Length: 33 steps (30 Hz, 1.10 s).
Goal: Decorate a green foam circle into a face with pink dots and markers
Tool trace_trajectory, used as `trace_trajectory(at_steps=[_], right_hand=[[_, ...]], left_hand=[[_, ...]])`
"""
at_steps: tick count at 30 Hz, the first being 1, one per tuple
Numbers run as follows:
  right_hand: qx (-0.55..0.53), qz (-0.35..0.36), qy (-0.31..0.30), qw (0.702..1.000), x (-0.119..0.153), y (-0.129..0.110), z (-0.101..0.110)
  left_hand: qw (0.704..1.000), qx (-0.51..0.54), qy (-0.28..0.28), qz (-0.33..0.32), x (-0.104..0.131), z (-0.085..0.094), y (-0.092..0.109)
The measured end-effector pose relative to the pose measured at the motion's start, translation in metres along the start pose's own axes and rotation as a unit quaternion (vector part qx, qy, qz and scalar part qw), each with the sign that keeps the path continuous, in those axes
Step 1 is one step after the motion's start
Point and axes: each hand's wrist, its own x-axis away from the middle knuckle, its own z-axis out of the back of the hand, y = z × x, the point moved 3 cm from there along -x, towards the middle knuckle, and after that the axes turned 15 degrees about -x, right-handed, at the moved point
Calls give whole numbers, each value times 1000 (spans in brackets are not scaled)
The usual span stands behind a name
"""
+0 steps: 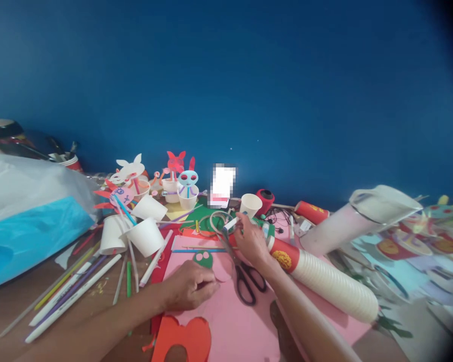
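My left hand (191,285) rests on the pink paper (245,322), its fingers curled. Whatever is inside them, if anything, is hidden. Just beyond it lies a green paper cut-out (203,258) with two pink circles. My right hand (252,241) reaches farther out, its fingers closed around a short white pen-like stick (231,224) with a dark end. Below that hand, black-handled scissors (245,285) lie on the paper. A roll of clear tape (219,221) is just left of the stick, and a white paper cup (251,205) stands behind.
Paper-cup figures (187,193) stand by the blue wall. White cups (146,236), markers (75,296) and pipe cleaners lie left. An orange paper cut-out (183,337) is in front. A long stack of cups (332,281) and a white jug-shaped container (358,216) are right.
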Motion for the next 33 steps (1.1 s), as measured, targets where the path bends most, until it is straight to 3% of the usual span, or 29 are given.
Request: trace_trajectory(at_steps=[4, 13, 33], right_hand=[[69, -21, -9, 997, 0, 0, 0], [173, 12, -25, 984, 6, -5, -5], [166, 13, -6, 986, 9, -2, -12]], left_hand=[[1000, -11, -6, -9, -1, 1, 2], [1000, -6, -8, -16, -2, -3, -2], [995, 95, -29, 20, -7, -4, -13]])
